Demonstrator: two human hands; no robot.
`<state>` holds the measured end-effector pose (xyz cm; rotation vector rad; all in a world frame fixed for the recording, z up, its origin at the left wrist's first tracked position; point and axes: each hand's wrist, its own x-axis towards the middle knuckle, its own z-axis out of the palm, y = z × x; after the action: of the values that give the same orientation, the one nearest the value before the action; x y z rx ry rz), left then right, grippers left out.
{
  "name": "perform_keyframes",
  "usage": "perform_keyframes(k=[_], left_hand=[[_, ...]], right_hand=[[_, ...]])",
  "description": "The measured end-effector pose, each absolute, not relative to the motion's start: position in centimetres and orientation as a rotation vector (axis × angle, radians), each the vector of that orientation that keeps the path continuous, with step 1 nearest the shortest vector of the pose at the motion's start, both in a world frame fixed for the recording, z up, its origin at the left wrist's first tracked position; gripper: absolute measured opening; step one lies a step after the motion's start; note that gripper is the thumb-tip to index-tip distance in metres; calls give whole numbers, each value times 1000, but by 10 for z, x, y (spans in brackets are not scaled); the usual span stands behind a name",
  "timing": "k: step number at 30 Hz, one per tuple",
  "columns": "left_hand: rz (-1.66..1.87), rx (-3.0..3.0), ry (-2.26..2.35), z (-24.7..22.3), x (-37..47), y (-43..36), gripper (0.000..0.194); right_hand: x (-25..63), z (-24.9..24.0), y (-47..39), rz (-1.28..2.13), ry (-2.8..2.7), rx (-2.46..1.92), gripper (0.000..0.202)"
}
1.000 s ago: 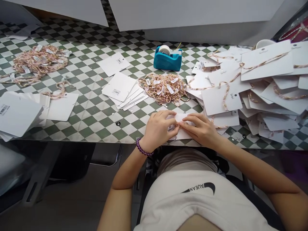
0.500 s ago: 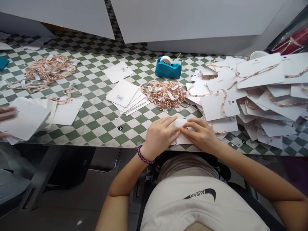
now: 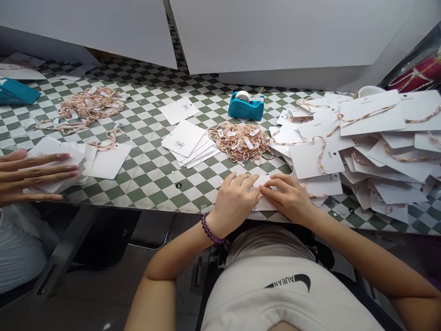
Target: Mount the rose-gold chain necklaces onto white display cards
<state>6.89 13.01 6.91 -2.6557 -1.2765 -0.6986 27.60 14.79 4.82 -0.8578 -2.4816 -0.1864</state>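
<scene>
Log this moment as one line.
left hand: at white card | right hand: at same card, close to left | beyond: beaded strands, tape dispenser | far left: co-worker's hand over card stack

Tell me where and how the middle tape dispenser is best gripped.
Probably from above, pinching across the long body: the dispenser stands upright, its length running left to right, with the roll seated toward its left end, and the bead pile lies close on the near side.

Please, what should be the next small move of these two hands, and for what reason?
Probably lift the left hand slightly while the right hand steadies the white card: both hands cover much of it, so what lies beneath them cannot be checked.
</scene>
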Motion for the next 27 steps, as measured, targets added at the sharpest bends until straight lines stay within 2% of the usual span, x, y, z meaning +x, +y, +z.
perform_keyframes(k=[7,15,19,27], left_hand=[[-718,-2624,-1264,64,70,131,21],[-534,-2667,-1327,75,72,124,28],[-460,-2719,-1430,70,71,129,23],[-661,-2667,-1458,58,69,128,24]], right_hand=[[275,49,148,-189,-2461,-834,15],[277,45,148,-180,-2466,-842,16],[278,44,148,-201,-2462,-844,16],[275,47,145,-262,-2442,-883,16]])
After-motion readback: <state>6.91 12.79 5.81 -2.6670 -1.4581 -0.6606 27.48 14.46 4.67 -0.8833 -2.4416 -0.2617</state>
